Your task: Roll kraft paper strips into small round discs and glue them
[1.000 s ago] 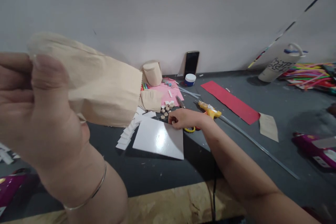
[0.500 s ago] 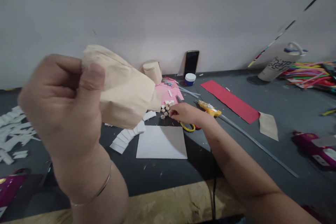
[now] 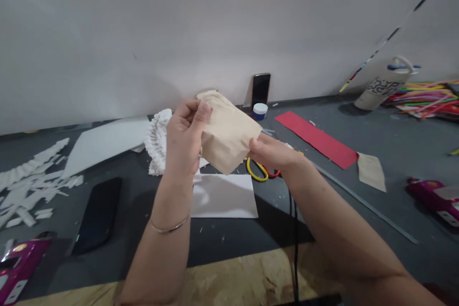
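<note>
A folded beige sheet, thin like cloth or soft paper, hangs tilted above the table between my hands. My left hand pinches its upper left corner between thumb and fingers. At its right edge my right hand has the thumb in front, with the fingers hidden behind the sheet. Under it lies a white rectangular board. Scissors with yellow and red handles rest just below my right hand. The small pieces behind the sheet are mostly hidden.
Left are white scraps, a black phone, a white sheet and a white ruffled piece. Behind stand another phone and a small jar. Right are a red strip, a tumbler and a magenta device.
My left hand has moved right and away from the camera with the beige sheet. My right hand has left the small round pieces on the table and come up to the sheet's right edge.
</note>
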Tool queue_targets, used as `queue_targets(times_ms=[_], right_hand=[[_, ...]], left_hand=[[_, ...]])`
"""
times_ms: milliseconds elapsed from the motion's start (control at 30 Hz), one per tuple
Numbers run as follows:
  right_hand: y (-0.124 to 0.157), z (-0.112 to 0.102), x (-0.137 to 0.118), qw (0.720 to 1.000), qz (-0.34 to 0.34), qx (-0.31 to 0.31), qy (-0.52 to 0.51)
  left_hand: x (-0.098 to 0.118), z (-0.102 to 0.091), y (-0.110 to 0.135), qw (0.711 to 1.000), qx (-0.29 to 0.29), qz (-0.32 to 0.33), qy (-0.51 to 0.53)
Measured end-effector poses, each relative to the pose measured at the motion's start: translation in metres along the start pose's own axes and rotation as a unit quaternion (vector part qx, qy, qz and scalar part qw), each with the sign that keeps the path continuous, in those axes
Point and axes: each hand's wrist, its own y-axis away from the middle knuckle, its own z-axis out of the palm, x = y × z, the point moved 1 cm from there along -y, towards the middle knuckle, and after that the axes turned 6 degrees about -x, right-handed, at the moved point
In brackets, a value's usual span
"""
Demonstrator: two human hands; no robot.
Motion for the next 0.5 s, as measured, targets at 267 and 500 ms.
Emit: queue_targets(times_ms=[267,500], right_hand=[[0.019,-0.003,0.017,0.978,0.071,0.187,-0.064],[0.049,0.002,0.025,0.938,0.067,0.203,0.274]], left_hand=[[-0.045,-0.02,0.015,0.99,-0.022,-0.126,-0.062],[-0.061,-0.059,0.076,0.953,-0.08,-0.129,-0.261]])
